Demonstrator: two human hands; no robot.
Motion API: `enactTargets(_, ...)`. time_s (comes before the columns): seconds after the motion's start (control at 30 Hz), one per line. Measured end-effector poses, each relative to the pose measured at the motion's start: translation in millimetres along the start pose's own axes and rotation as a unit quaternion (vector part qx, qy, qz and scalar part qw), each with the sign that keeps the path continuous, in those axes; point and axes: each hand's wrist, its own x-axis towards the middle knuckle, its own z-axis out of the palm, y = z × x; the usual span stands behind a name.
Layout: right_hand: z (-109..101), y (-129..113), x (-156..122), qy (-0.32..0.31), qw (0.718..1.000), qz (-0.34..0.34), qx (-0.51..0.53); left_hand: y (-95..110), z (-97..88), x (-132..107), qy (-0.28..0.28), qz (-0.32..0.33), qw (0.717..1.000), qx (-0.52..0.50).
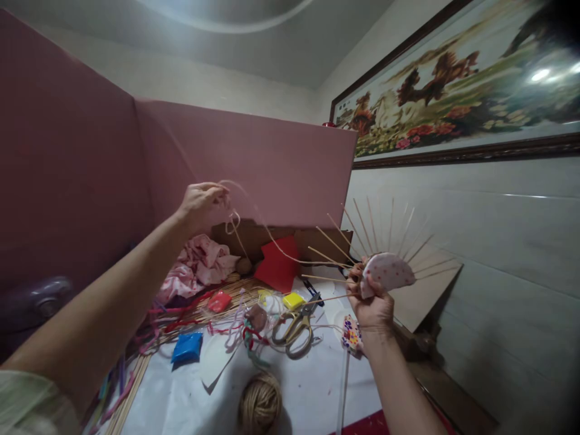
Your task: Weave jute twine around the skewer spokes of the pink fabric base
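My right hand [374, 302] is closed round a small round piece covered in dotted white cloth [389, 270], from which several thin wooden sticks [362, 232] fan outward. My left hand [203, 202] is raised up and to the left, fingers pinched on a pale cord [267, 232]. The cord loops below that hand and runs slack across to the stick piece. Both hands are above the table.
On the white-covered table [317, 393] lie scissors [296, 326], a twine ball [260, 402], blue [187, 347], red [219, 301] and yellow [293, 299] blocks, pink cloth [199, 266], a red sheet [280, 263] and loose sticks [136, 386]. A pink board [254, 157] stands behind; a framed painting [462, 90] hangs right.
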Motion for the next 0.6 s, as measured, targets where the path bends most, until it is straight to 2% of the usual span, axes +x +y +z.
enactTargets(0.1,-1,4,-1,-0.009,1.000,0.022,0.010,24,10.2,-2,-0.072,-0.019,0.997,0.015)
enactTargets(0.2,-2,7,-2,-0.016,0.999,0.034,0.010,44,9.6,3,-0.066,-0.011,0.998,0.003)
enactTargets(0.3,-3,9,-2,-0.016,0.999,0.045,0.018,67,-0.9,14,-0.078,0.016,0.997,-0.022)
enactTargets(0.43,-4,9,-1,-0.015,0.999,0.050,0.017,91,-12.3,25,0.017,0.083,0.995,-0.050)
enactTargets(0.53,-5,9,0,-0.014,0.999,0.048,0.010,100,-13.1,29,0.062,0.121,0.990,-0.024)
enactTargets(0.6,-4,9,0,-0.013,0.999,0.040,0.014,102,-11.8,31,0.117,0.141,0.983,-0.027)
